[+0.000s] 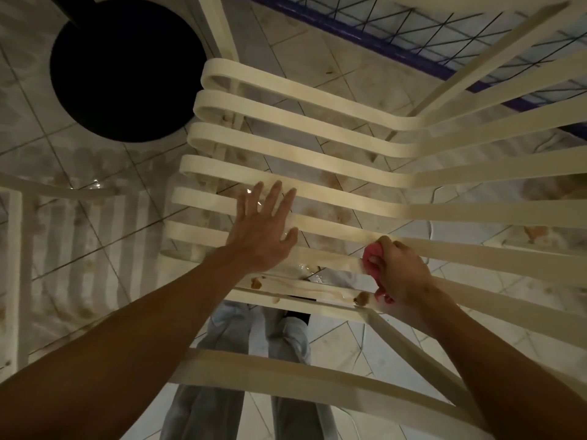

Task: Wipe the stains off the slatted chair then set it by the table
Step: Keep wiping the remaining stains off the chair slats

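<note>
Nearest to me, two bare forearms come in from the bottom corners and reach over the slatted chair (317, 144), which stands on the tiled floor (365, 68) right in front of the person, its cream seat slats running across my view and bending up into the backrest on the right. My left hand (260, 230) lies flat on the seat slats near their front, its fingers (274, 198) straight and spread, grasping nothing. My right hand (401, 271) is clenched round a pink cloth (372, 254), bunched in the fist and pressed against one of the front slats where it meets the right side of the seat.

Brown stains (256, 283) sit on the slat closest to the person: one blot below the left wrist, another just beside the right hand's lower edge, with a paler smear between them. Wet glints show on the slats around both hands.

Through the gaps I see pale trouser legs (232, 319) beneath the seat. A round black disc (127, 68) lies at upper left, well apart from both hands; I cannot tell what it belongs to. A second slatted seat (14, 249) edges in at far left, and a blue-framed wire grid (365, 36) runs along the top behind the chair.
</note>
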A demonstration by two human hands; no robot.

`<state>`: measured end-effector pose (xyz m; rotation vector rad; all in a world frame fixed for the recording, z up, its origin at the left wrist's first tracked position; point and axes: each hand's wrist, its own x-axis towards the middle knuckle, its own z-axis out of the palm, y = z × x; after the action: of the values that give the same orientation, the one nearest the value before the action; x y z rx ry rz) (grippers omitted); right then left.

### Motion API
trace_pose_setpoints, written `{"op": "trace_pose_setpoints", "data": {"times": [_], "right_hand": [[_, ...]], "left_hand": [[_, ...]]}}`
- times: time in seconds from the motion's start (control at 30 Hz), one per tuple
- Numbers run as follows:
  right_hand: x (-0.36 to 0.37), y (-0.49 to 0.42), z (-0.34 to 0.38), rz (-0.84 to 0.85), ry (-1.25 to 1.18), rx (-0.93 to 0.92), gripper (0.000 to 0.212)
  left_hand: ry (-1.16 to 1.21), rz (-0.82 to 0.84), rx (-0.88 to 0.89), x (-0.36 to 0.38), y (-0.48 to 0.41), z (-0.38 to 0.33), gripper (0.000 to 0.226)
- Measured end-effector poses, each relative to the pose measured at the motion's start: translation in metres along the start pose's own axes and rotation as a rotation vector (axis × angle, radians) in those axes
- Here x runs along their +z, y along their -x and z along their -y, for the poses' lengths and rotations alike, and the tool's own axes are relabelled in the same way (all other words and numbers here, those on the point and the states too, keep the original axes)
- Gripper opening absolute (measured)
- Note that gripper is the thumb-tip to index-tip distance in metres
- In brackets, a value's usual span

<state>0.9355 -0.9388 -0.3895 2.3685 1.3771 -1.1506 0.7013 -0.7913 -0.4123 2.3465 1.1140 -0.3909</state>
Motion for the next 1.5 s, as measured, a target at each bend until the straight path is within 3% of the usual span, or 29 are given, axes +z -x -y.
{"op": "trace_pose_setpoints", "data": {"times": [0.1, 0.2, 0.27, 0.4, 0.5, 0.77, 0.87, 1.0, 1.1, 1.2, 1.3, 1.4, 1.5], "right_hand": [[-0.006, 0.009, 0.006, -0.019, -0.353, -0.06, 0.016], [-0.018, 0.019, 0.016, 0.046, -0.642, -0.07, 0.017], [-0.021, 0.016, 0.017, 0.094, -0.533, -0.11, 0.016], [-0.027, 0.008, 0.008, 0.361, -0.123, -0.085, 0.023], [-0.028, 0.01, 0.006, 0.483, -0.066, -0.014, 0.017], [-0.01, 0.009, 0.002, 0.439, 0.057, 0.113, 0.002], [0.003, 0.016, 0.008, 0.234, 0.28, 0.071, 0.019], [0.006, 0.023, 0.019, 0.039, 0.515, 0.117, 0.057], [0.007, 0.025, 0.021, -0.091, 0.576, -0.079, 0.067], [0.014, 0.028, 0.013, -0.022, 0.506, -0.22, 0.07], [0.026, 0.037, 0.003, 0.172, 0.553, -0.207, 0.073], [0.028, 0.037, -0.001, 0.205, 0.592, -0.198, 0.072], [0.037, 0.035, -0.003, 0.226, 0.437, -0.15, 0.058]], "left_hand": [[-0.081, 0.11, 0.019, 0.01, 0.002, 0.005, 0.077], [-0.074, 0.163, 0.048, 0.013, 0.003, 0.012, 0.076], [-0.079, 0.162, 0.055, 0.013, 0.004, 0.014, 0.075], [-0.086, 0.153, 0.056, 0.017, 0.004, 0.016, 0.074], [-0.082, 0.162, 0.052, 0.018, 0.003, 0.015, 0.072], [-0.056, 0.182, 0.041, 0.019, 0.003, 0.016, 0.072], [-0.059, 0.186, 0.031, 0.018, 0.002, 0.015, 0.072], [-0.039, 0.177, 0.04, 0.017, 0.004, 0.015, 0.069], [-0.028, 0.185, 0.036, 0.014, 0.005, 0.014, 0.065], [-0.027, 0.183, 0.036, 0.015, 0.005, 0.014, 0.065], [-0.025, 0.177, 0.043, 0.018, 0.004, 0.016, 0.065], [-0.026, 0.176, 0.045, 0.019, 0.003, 0.016, 0.065], [-0.045, 0.175, 0.044, 0.02, 0.002, 0.017, 0.067]]}}
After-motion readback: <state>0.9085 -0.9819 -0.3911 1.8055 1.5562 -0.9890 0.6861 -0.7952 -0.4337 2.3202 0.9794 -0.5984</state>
